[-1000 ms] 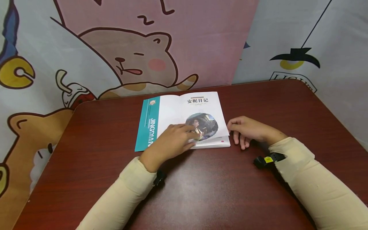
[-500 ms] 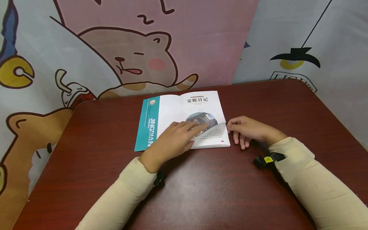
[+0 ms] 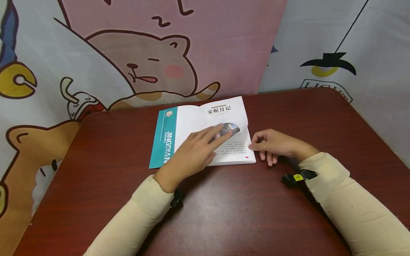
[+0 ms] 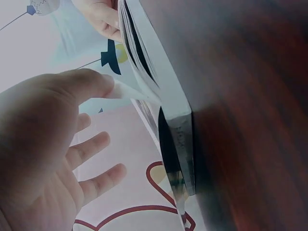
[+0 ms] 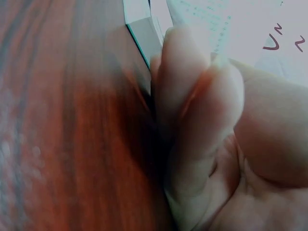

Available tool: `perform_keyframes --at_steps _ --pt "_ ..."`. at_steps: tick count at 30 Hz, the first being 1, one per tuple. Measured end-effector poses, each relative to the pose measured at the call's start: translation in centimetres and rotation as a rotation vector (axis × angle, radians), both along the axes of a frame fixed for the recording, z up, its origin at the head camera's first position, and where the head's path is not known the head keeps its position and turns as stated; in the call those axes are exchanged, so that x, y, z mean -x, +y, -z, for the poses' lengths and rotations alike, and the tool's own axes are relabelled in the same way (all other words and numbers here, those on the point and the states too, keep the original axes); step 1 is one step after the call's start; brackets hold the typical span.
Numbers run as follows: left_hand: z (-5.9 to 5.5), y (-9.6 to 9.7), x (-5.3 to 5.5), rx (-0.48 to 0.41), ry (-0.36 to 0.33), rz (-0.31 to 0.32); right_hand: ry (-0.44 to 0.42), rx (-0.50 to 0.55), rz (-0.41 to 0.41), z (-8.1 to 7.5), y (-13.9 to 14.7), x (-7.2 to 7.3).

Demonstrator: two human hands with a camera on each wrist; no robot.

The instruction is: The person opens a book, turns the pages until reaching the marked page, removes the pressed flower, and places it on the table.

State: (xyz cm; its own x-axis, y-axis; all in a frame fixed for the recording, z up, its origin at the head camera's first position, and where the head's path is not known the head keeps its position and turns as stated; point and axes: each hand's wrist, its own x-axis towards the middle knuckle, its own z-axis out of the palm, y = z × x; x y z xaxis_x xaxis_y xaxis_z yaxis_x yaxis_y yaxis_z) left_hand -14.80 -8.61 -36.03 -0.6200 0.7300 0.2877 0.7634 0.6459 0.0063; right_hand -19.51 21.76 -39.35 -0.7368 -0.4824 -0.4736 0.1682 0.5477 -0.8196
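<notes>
A book (image 3: 189, 117) with a teal cover flap lies open on the brown table, its title page partly raised and bent at the lower right. My left hand (image 3: 193, 149) reaches over this page (image 3: 221, 103), fingers extended and spread. In the left wrist view, the left thumb (image 4: 98, 84) touches a raised sheet (image 4: 130, 92), while the other fingers stand apart. At the book's right edge rests my right hand (image 3: 277, 144), fingers loosely bent, with the thumb tip touching the printed page. Close up, the right fingers (image 5: 192, 101) hide the exact contact with the book's edge.
The dark reddish table (image 3: 221, 206) extends around the book. Behind it hangs a cloth backdrop (image 3: 237, 46) with cartoon animals. A black wrist strap device (image 3: 293, 179) sits below the right wrist, and another black device (image 3: 176, 199) is below the left.
The title page's lower right corner has lifted and folded back, uncovering printed text beneath. My left fingers have moved up and right with it. The right thumb has shifted onto the page edge.
</notes>
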Motion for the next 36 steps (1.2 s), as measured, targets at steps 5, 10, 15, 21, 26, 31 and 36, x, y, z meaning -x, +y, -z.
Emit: perform_keyframes --at_steps 5,10,15,21,26,31,36 --pt "-0.01 0.14 -0.08 0.024 0.031 0.003 0.004 -0.012 0.0 0.01 -0.08 -0.06" --pt "-0.03 0.27 -0.1 0.028 0.03 -0.004 0.0 -0.008 0.005 -0.12 -0.11 -0.09" --pt "0.04 0.23 -0.01 0.025 0.057 -0.024 0.001 -0.006 0.006 -0.09 -0.1 -0.11" --pt "-0.03 0.25 0.02 0.055 0.056 -0.085 0.012 -0.009 -0.001 0.04 -0.13 -0.13" --pt "-0.11 0.08 0.16 0.085 0.118 -0.128 0.026 -0.019 -0.003 -0.29 -0.27 -0.18" --pt "-0.16 -0.08 0.24 0.093 0.145 -0.123 0.022 -0.014 -0.003 -0.57 -0.38 -0.3" --pt "-0.3 -0.05 0.11 0.097 0.098 -0.079 0.022 -0.013 -0.001 -0.6 -0.32 -0.35"
